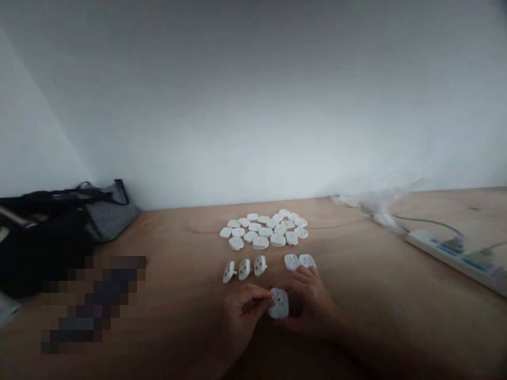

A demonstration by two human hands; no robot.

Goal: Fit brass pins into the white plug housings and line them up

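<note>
Between thumb and fingers, my right hand (311, 298) grips a white plug adapter piece (279, 303), its face with small holes turned toward me. My left hand (247, 309) is pinched closed at that piece's left edge; anything small between its fingertips is too hidden to make out. Just beyond my right fingers lie two similar white socket pieces (292, 262), side by side. To the left, three white plug adapters (244, 269) stand on edge in a row, with metal pins pointing right.
Farther back on the wooden table (174, 279) lies a cluster of several white covers (265, 232). A power strip (447, 253) with plugged-in cords and clear plastic wrap (380, 203) sit at right. At left are a black bag (47, 237) and a blurred-out dark object (99, 301).
</note>
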